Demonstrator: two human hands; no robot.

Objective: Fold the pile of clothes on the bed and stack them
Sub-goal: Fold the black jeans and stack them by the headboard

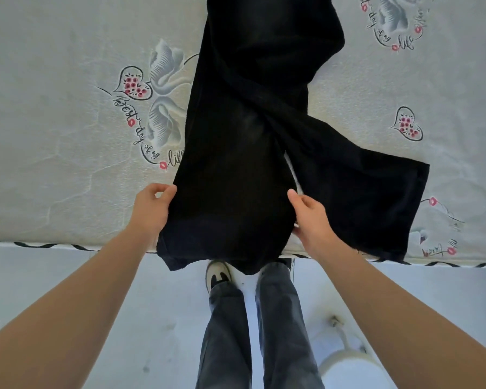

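Black trousers [250, 130] lie lengthwise on the bed [54, 108], running from the far edge to the near edge, legs crossing midway. One leg angles off toward the near right side of the bed, its hem flat on the mattress. The other leg's end hangs over the near edge. Left hand [152, 209] pinches that leg's left side, fingers [167, 192] curled onto the cloth. Right hand [312, 220] grips its right side, thumb on top, other fingers tucked under the fabric. Below the bed edge: grey jeans [264, 318], a white shoe [218, 273], pale floor [96, 290].
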